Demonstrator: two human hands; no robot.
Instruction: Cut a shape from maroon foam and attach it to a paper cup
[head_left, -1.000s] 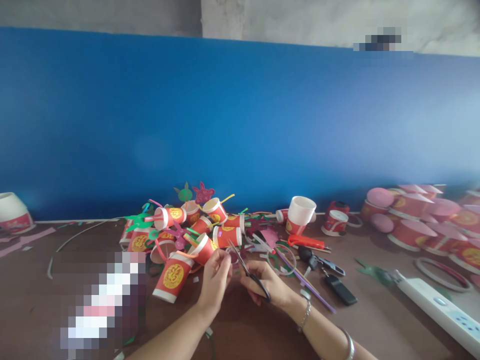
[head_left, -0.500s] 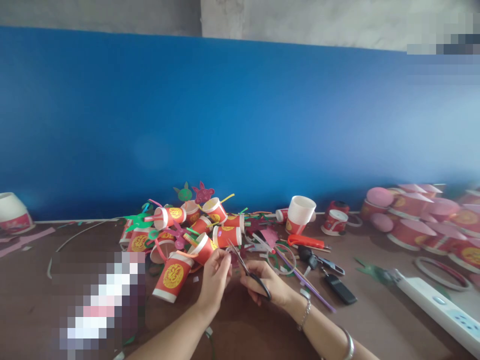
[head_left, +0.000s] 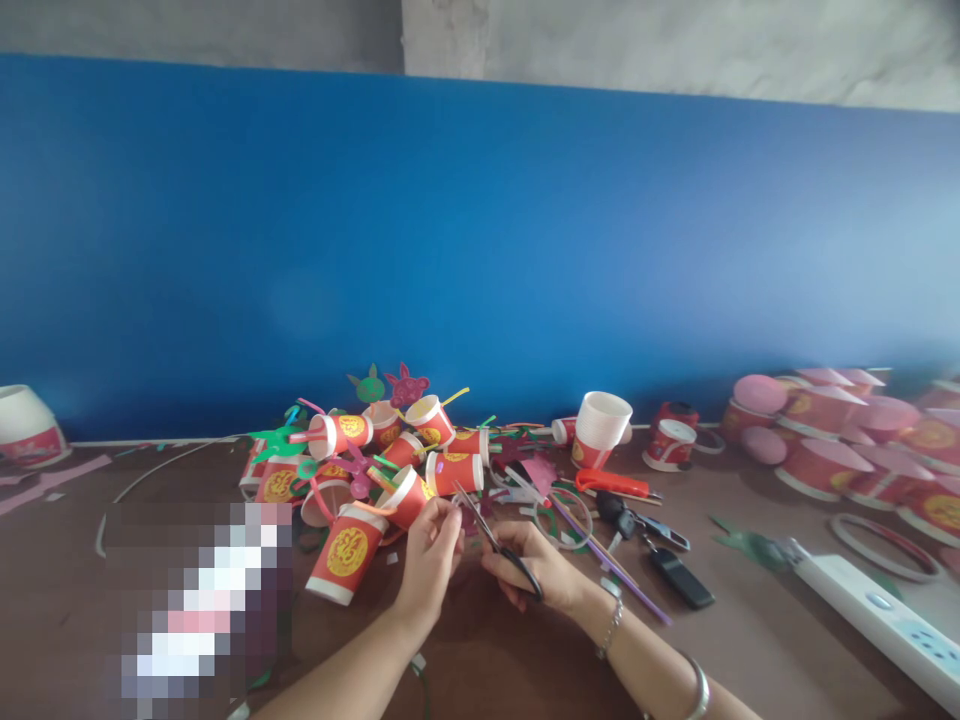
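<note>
Black-handled scissors [head_left: 517,570] are in my right hand [head_left: 536,565], their blades pointing up and left toward my left fingertips. My left hand [head_left: 433,555] is closed in a pinch; whatever its fingertips hold is too small to make out. Red paper cups with yellow print, among them a tilted cup [head_left: 345,553] just left of my left hand, lie heaped behind and beside it. Green and pink paper shapes and coloured strips stick out of the heap. Behind my right hand lie a clear ring [head_left: 564,518] and a purple stick [head_left: 630,583].
A stack of white cups [head_left: 602,418], an orange tool [head_left: 613,484] and keys with a black fob [head_left: 679,577] lie right of centre. Farther right are a white power strip [head_left: 877,610] and pink-topped cups [head_left: 821,467]. A blue panel [head_left: 480,250] rises behind the table.
</note>
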